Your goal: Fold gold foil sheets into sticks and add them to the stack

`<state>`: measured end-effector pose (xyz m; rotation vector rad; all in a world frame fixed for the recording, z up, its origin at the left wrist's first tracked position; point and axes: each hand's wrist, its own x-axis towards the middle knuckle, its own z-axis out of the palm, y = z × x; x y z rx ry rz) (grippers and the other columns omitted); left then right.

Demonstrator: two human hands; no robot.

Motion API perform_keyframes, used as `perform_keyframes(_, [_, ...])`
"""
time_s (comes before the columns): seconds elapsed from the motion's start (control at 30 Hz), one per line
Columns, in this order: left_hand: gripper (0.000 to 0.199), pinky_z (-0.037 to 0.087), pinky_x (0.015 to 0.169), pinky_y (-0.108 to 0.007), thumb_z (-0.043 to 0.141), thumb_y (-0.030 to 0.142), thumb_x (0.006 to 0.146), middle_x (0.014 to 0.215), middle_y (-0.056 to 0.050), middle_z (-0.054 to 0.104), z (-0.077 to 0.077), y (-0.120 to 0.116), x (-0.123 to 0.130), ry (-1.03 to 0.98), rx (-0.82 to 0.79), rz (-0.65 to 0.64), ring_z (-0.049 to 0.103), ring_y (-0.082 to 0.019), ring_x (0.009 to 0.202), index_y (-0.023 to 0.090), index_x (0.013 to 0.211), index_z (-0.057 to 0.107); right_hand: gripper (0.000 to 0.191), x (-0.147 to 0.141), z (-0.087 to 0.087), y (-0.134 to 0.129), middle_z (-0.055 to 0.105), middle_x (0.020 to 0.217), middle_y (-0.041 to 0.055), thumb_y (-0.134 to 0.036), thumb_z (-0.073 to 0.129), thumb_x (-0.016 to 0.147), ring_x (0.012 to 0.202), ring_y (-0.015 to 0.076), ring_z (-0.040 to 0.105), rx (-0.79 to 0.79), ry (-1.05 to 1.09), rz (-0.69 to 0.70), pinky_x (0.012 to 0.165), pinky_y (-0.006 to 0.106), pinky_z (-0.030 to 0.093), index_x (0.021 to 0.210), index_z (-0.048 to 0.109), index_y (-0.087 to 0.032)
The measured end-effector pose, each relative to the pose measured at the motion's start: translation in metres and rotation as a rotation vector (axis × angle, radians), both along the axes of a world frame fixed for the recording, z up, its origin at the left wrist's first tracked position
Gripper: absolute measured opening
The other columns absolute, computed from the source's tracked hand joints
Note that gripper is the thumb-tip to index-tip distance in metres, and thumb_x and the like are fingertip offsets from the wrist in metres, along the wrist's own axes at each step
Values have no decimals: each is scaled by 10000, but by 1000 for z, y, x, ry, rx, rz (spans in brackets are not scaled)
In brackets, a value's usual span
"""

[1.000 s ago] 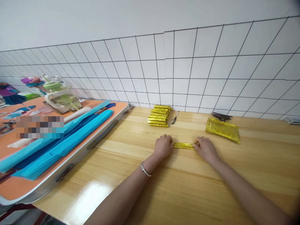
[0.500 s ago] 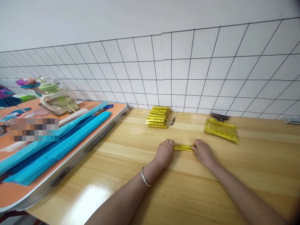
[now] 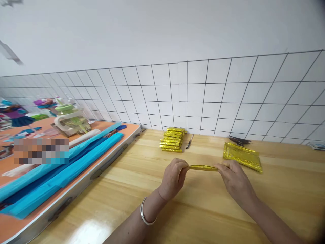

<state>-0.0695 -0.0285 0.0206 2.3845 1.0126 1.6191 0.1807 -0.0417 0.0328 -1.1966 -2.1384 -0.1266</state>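
A narrow folded strip of gold foil [image 3: 203, 167] is stretched level between my two hands, just above the wooden table. My left hand [image 3: 175, 176] pinches its left end, fingers curled and a silver bangle on the wrist. At the other end, my right hand [image 3: 235, 178] grips the strip between thumb and fingers. Beyond my left hand lies a stack of folded gold strips [image 3: 172, 140] near the wall. Flat gold foil sheets [image 3: 241, 156] rest behind my right hand.
A pen [image 3: 189, 141] lies beside the stack. Behind the sheets is a black claw-like clip [image 3: 239, 140]. On the left, an orange-topped table [image 3: 81, 176] carries blue paper rolls [image 3: 101, 149] and a green-lidded bottle [image 3: 71, 118]. A gridded wall [image 3: 198, 98] closes the back.
Both hands have raised the gold strip off the tabletop and tilted it edge-on. My right hand has shifted slightly right. The view has tipped upward.
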Motion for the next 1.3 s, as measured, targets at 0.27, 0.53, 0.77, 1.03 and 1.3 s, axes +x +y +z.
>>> perform_keyframes(0.27, [144,435,667,-264,568,83,798,771,-9,561,31,-27,13,-259,-145,-24,509,-122,704,187,875,503,159,10,40,-15,622,990,33,-267,465,887,919,192,593,95,118,17,803,326,469,999,577,-263])
perform_keyframes(0.53, [218,445,714,-277,546,106,824,797,-12,560,52,-32,6,-211,-257,-112,513,-129,736,192,1005,458,184,15,56,-33,667,962,-11,-370,487,867,824,183,645,118,69,-107,687,292,514,1013,571,-299])
perform_keyframes(0.77, [195,429,710,-296,448,209,896,880,-74,540,70,-31,2,328,-272,-46,493,-185,833,194,1050,566,228,-3,58,-37,672,949,10,-230,470,875,867,182,642,133,34,94,708,299,517,1084,525,-303])
perform_keyframes(1.03, [287,351,572,-277,416,395,913,705,-25,547,66,-47,20,671,-143,1,491,-162,641,185,757,536,209,-20,52,-43,671,847,23,-227,458,883,731,165,649,3,105,188,599,274,516,1070,525,-292])
perform_keyframes(1.3, [298,285,491,-235,368,322,940,625,-7,520,54,-47,20,530,-112,-50,477,-124,566,185,730,529,244,-23,57,-44,671,838,11,-351,565,828,724,150,647,-203,249,132,650,246,537,1056,579,-266])
